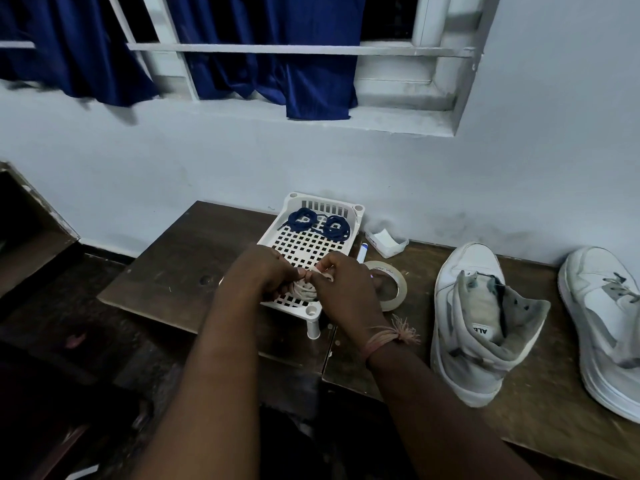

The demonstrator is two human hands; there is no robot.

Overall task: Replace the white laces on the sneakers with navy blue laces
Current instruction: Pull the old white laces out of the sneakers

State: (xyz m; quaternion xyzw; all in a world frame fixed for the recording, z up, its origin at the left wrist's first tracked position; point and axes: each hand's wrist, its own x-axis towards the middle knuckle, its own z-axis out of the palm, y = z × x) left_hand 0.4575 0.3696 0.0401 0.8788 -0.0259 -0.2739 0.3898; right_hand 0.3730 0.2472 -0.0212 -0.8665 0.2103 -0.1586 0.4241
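Left hand: the left hand (268, 271) has its fingers curled and pinches the end of the white lace (304, 289), thumb tip against the lace.
Right hand: the right hand (341, 285) pinches the same white lace from 3 o'clock, fingertips meeting those of the left hand; a frayed pinkish thread band (391, 336) circles its wrist.
White lace: a flat off-white cord wound into a small coil, lying on the near end of the tray directly under and between both hands.
Tray: a white plastic tray (313, 244) on short round legs, its floor a grid of square holes and its far wall slotted.
Navy laces: two navy blue laces (320, 224), each a loose round bundle of flat cord, side by side at the tray's far end, at 12 o'clock from the hands and apart from them.
Sneakers: the unlaced sneaker (479, 323), white and smooth with a grey tongue, at 3 o'clock of the right hand; the laced sneaker (604, 327) further toward 3 o'clock.
Tape roll: a pale tape roll (393, 284) lies flat, just beside the right hand.
Surface: dark, scuffed wood surface (194, 258).
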